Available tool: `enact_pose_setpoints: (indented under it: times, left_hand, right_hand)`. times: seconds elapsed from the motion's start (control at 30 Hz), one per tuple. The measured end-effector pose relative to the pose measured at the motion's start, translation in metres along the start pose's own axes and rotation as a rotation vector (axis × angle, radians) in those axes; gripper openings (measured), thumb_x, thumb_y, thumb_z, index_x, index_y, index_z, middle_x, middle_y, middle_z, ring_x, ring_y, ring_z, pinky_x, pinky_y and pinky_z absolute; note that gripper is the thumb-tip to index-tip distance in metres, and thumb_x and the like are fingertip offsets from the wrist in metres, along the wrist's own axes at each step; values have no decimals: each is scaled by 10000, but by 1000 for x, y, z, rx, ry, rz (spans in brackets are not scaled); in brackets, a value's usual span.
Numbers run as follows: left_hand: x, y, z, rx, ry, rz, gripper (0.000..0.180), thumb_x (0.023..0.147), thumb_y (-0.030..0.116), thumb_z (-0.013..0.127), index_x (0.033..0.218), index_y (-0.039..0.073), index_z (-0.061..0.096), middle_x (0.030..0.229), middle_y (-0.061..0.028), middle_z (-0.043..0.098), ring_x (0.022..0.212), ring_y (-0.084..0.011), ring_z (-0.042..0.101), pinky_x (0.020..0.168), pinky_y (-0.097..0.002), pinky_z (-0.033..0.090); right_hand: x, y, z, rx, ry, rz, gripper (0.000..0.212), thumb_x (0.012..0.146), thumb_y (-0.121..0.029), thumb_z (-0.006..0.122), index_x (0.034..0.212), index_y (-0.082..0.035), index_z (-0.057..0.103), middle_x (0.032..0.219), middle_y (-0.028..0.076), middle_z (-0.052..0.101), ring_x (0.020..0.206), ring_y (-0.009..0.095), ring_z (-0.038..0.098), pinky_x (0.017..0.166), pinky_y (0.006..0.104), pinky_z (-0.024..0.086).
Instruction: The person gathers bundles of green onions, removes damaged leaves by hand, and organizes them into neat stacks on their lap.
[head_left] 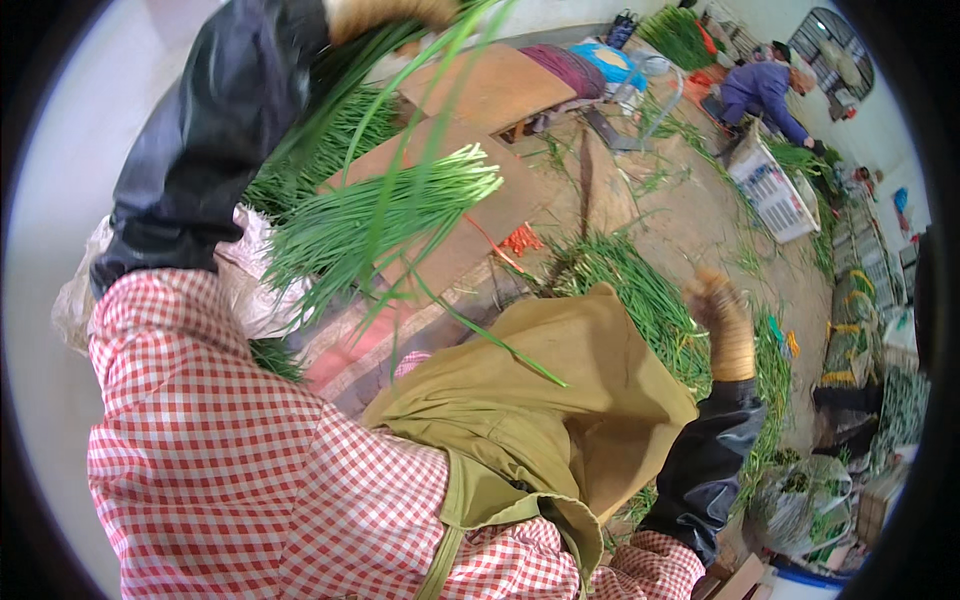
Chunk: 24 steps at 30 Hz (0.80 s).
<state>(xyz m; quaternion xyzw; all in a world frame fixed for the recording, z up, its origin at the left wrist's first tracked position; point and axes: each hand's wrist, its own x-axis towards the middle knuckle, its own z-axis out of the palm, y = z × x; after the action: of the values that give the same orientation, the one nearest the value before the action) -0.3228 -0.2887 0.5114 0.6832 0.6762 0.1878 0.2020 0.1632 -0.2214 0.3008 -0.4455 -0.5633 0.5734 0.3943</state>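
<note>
My left hand (392, 12), in a tan glove, is up at the top edge of the view, partly cut off. Its fingers are closed around long green chives (345, 62), whose loose blades hang and blur below it. My right hand (720, 318), gloved too, is at the right, above chives (650, 290) heaped beside my lap. Its fingers look bent but are smeared, and nothing shows clearly in them. A bundle of chives (390, 215) lies on a brown board (510, 200), white ends toward the upper right. One loose blade (500, 350) rests across my olive apron (520, 400).
Red ties (520, 238) lie by the board. Behind it is another wooden board (490, 85). A person in purple (755, 95) bends over a white plastic basket (770, 190) at the far right. A clear bag (803, 505) stands lower right; scattered chives cover the floor (650, 215).
</note>
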Motion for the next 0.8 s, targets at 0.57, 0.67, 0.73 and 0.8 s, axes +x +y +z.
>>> enact_pose_setpoints:
  times: [0.57, 0.67, 0.73, 0.8]
  left_hand:
    - [76, -260, 280, 457, 208, -437, 795, 770, 687, 523, 1140, -16, 567, 1042, -226, 621, 995, -355, 604, 843, -443, 482]
    - [86, -224, 273, 597, 65, -390, 933, 750, 735, 493, 1307, -12, 436, 1094, -236, 597, 1028, -346, 590, 864, -432, 475]
    - [84, -177, 250, 802, 7, -350, 955, 746, 716, 512, 1355, -7, 379, 1174, -245, 553, 1091, -358, 543, 898, -435, 454]
    - [99, -143, 246, 831, 186, -139, 868, 770, 638, 556, 1339, 1, 400, 1241, -241, 508, 1143, -360, 496, 937, -432, 426]
  right_hand:
    - [-76, 111, -16, -1228, 78, 30, 257, 909, -198, 484, 1056, -32, 615, 1016, 190, 621, 906, 331, 592, 814, 367, 473]
    - [-100, 167, 6, -1066, 98, 232, 292, 915, -256, 460, 1031, -56, 638, 998, 196, 634, 852, 330, 609, 768, 391, 485]
    - [-101, 218, 38, -598, 140, 450, 296, 912, -264, 465, 1030, -64, 647, 947, 178, 654, 804, 313, 625, 752, 392, 494]
    - [-88, 236, 82, -398, 72, 501, 290, 915, -244, 458, 1038, -57, 643, 959, 172, 652, 818, 303, 622, 761, 392, 492]
